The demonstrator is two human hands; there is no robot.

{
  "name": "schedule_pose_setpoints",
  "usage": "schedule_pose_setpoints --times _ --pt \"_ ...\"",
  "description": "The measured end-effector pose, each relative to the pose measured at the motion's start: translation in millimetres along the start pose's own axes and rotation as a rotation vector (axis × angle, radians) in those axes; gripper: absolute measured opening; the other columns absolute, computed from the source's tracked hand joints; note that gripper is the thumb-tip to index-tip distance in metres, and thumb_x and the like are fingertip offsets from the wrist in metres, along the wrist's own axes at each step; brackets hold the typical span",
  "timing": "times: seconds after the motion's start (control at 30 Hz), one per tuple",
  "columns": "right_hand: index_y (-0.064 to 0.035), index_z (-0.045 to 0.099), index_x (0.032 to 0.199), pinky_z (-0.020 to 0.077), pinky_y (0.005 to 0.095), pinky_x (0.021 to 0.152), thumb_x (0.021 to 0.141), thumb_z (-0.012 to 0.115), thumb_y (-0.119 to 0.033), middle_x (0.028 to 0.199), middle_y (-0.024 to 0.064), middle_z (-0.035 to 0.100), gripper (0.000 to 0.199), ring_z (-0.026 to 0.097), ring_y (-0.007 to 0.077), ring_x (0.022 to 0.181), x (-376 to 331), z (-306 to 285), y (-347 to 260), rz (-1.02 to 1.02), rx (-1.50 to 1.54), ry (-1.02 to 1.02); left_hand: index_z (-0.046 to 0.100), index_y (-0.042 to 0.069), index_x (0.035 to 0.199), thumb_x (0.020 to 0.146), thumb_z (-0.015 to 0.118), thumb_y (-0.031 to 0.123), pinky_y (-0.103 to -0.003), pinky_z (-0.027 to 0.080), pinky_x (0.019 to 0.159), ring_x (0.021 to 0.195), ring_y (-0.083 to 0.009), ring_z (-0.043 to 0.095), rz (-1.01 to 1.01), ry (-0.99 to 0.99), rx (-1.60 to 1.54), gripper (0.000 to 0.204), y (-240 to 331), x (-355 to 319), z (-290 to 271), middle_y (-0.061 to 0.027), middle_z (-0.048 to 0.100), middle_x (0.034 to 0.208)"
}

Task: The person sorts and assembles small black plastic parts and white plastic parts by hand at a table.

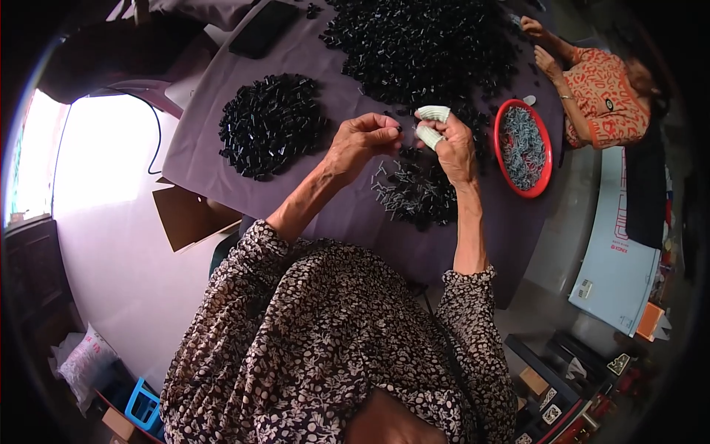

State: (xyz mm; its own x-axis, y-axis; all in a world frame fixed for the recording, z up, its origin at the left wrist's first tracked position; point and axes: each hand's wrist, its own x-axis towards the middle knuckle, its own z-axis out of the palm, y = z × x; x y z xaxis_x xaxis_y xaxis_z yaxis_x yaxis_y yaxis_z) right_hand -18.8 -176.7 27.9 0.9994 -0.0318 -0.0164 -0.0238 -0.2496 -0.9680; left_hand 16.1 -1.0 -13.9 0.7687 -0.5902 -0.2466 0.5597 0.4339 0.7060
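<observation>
Here I see my left hand (pixel 362 140) raised over the purple table (pixel 222 148), its fingers pinched shut on a small black piece (pixel 400 129) at the fingertips. My right hand (pixel 451 144) sits just beside it, thumb and forefinger wrapped in pale finger guards (pixel 433 113); they are curled close together, but I cannot tell whether they hold anything. Below the hands lies a scatter of thin metal pins (pixel 414 189) mixed with black parts. A heap of black pieces (pixel 270 124) rests to the left, a far larger heap (pixel 421 44) beyond. A red bowl (pixel 543 140) of grey metal bits stands to the right, near another person's hands (pixel 540 44).
</observation>
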Motion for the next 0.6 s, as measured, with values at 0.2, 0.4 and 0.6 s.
schedule_pose_setpoints --times 0.2,0.4,0.6 --pt "0.0004 0.053 0.106 0.0424 0.0193 0.060 0.076 0.054 0.000 0.073 0.0015 0.057 0.030 0.050 0.0066 0.062 -1 7 -21 0.018 0.016 -0.075 0.057 0.001 0.091 0.084 0.058 0.008 -0.027 0.049 0.068 0.071 -0.0142 0.058 0.034 -0.045 -0.023 0.010 0 -3 3 -0.0069 0.061 0.081" --pt "0.0001 0.054 0.104 0.0433 0.0213 0.057 0.073 0.055 0.004 0.070 0.0032 0.059 0.031 0.052 0.0060 0.061 -4 7 -25 -0.026 -0.085 -0.087 0.059 -0.001 0.089 0.083 0.058 0.006 -0.026 0.048 0.067 0.068 -0.0125 0.057 0.112 -0.072 0.213 0.009 2 -7 4 -0.0063 0.061 0.076" --pt "0.0004 0.053 0.103 0.0429 0.0223 0.057 0.072 0.056 0.004 0.066 0.0041 0.057 0.031 0.050 0.0059 0.060 -23 12 -29 -0.049 -0.420 -0.119 0.060 -0.003 0.091 0.080 0.058 0.004 -0.023 0.046 0.064 0.069 -0.0081 0.054 0.152 -0.037 0.687 0.013 6 -28 14 -0.0042 0.060 0.074"
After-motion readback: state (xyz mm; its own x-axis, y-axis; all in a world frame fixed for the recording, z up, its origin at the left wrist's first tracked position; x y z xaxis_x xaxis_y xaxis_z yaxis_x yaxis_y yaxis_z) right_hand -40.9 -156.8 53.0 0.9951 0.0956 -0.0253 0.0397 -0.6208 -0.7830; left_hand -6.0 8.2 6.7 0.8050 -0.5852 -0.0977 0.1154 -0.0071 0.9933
